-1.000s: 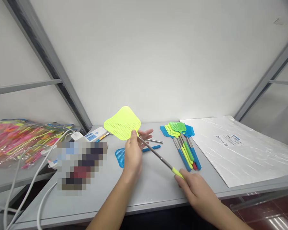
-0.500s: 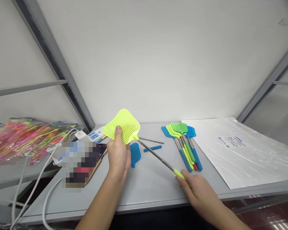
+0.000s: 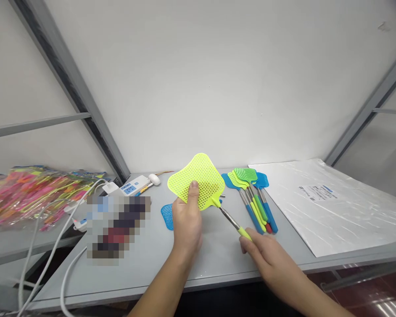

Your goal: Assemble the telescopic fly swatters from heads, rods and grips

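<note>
A yellow-green telescopic fly swatter is held above the table by both hands. My left hand pinches its perforated head, thumb on top and fingers hidden behind. Around its yellow handle, my right hand is closed. Only a short length of metal rod shows between head and handle. On the table behind my left hand lies a blue swatter head, partly covered. A bundle of blue, yellow and green fly swatters lies to the right, beyond my right hand.
A large white wrapped sheet covers the table's right side. At left are a white power strip, a white plug-like piece, a blurred-out object, loose cables and bagged colourful items. A wall stands behind.
My left hand has moved right with the swatter's head toward my right hand, and the metal rod has slid in and become shorter. My right hand has stayed nearly in place.
</note>
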The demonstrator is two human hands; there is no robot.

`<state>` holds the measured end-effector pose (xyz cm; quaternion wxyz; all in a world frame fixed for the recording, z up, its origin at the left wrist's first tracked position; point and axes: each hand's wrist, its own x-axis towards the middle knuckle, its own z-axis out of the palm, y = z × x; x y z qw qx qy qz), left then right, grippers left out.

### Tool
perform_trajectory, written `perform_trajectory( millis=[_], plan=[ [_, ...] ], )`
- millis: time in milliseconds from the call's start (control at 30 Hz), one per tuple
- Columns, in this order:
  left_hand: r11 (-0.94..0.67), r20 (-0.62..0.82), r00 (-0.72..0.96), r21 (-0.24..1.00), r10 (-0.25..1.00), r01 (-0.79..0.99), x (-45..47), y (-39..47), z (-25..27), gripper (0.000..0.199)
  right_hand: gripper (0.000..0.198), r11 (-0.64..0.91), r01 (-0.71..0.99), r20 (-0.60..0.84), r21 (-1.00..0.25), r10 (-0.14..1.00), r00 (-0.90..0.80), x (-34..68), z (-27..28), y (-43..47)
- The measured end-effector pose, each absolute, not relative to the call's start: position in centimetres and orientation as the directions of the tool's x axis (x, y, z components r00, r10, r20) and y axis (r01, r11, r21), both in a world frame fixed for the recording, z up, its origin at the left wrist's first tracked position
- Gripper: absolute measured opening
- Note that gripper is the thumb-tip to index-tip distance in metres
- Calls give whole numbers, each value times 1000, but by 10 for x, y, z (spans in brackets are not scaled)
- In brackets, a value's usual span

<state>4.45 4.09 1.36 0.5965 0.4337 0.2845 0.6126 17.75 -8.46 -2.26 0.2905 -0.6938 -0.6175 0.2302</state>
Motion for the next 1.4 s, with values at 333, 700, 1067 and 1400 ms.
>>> perform_trajectory(
  millis=[333, 700, 1067, 1400],
  plan=[
    [-430, 242, 623, 886, 744, 170, 54, 55, -16, 47, 35, -396, 806, 83, -439, 876, 475, 219, -10, -57],
    [-764, 287, 777, 543, 560, 350, 64, 42, -37, 29, 24, -555, 827, 45, -94, 827, 560, 240, -10, 9],
    [-845, 244, 854, 417, 459, 335, 67, 36, -39, 29, 27, -535, 845, 74, -13, 842, 535, 232, -17, 4],
    [-853, 226, 869, 407, 440, 326, 69, 36, -39, 28, 38, -424, 900, -26, -97, 905, 424, 248, 0, -23]
  ],
)
